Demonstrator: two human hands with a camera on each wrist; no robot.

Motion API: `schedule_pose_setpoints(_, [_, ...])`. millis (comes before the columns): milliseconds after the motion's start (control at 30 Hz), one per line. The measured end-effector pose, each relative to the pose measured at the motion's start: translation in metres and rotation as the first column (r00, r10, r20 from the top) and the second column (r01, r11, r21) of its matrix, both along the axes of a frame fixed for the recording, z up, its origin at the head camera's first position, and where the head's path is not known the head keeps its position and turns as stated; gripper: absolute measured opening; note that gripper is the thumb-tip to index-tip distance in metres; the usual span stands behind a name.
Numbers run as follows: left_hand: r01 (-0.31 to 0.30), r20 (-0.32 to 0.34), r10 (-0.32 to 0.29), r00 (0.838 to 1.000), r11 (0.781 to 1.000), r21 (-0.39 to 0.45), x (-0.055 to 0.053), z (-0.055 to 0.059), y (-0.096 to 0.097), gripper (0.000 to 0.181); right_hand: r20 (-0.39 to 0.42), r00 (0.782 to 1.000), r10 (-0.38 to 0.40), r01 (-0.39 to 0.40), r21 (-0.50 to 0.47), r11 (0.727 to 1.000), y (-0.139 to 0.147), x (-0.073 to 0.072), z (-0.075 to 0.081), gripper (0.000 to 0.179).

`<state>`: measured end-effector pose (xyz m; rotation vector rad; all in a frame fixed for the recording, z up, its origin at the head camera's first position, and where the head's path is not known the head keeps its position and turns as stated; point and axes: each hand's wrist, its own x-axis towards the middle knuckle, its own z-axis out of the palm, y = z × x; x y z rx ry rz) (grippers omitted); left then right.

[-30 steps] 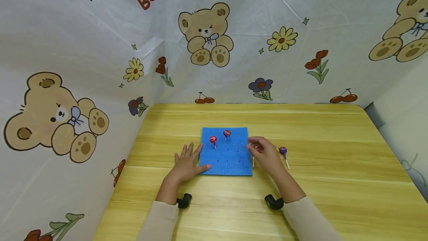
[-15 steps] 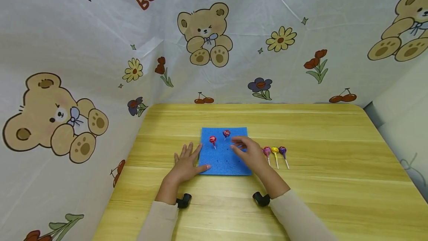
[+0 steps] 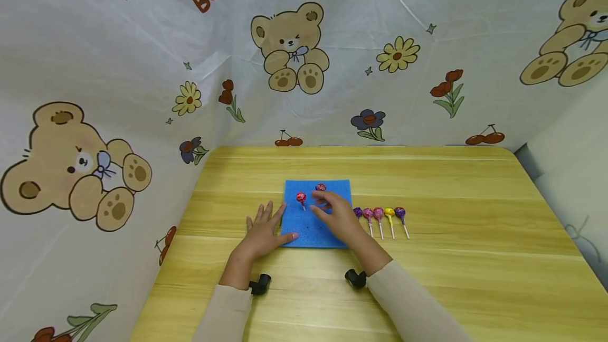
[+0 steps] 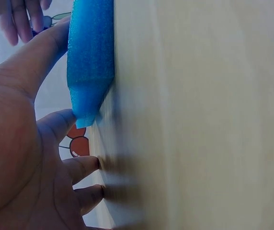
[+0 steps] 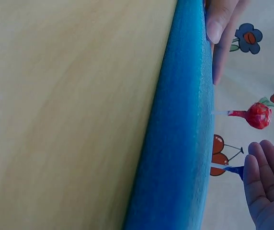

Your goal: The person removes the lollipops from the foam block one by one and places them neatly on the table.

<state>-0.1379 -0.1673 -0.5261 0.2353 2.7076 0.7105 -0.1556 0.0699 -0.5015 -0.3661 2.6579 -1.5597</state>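
A blue foam slab (image 3: 296,234) lies on the table, with two lollipops standing in it. One is a red lollipop (image 3: 301,197); the dark red one (image 3: 321,187) is partly covered by my right hand (image 3: 336,216). That hand hovers over the slab, thumb and fingers apart, nothing seen held. In the right wrist view its fingertips overlap a blue-wrapped lollipop stem (image 5: 230,168), whose head is hidden; whether they touch is unclear. My left hand (image 3: 264,234) is spread at the slab's left edge, thumb on top of the front corner, other fingertips touching the table.
Several lollipops (image 3: 378,214) lie in a row on the wooden table (image 3: 451,194), right of the slab, including a yellow lollipop (image 3: 389,212). Small dark holes dot the slab. A white bear-print cloth (image 3: 342,25) hangs behind and at the left.
My right hand has moved left from the slab's right edge to the lollipops standing in it, uncovering the row on the table. My left hand has stayed in place.
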Motion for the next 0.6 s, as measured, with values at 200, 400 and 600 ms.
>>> schedule_pose_setpoints(200, [0.002, -0.009, -0.002, 1.000, 1.000, -0.018, 0.000, 0.001, 0.001, 0.095, -0.012, 1.000, 0.005, -0.005, 0.049, 0.999, -0.010, -0.005, -0.002, 0.045])
schedule_pose_setpoints(400, [0.002, -0.013, -0.003, 1.000, 0.999, -0.032, -0.001, 0.000, 0.001, 0.095, -0.028, 0.999, 0.014, -0.012, 0.074, 0.997, -0.018, -0.009, -0.004, 0.046])
schedule_pose_setpoints(600, [0.002, -0.011, -0.002, 1.000, 1.000, -0.028, 0.000, 0.000, 0.001, 0.094, -0.031, 0.999, 0.016, -0.014, 0.088, 0.996, -0.024, -0.012, -0.006, 0.047])
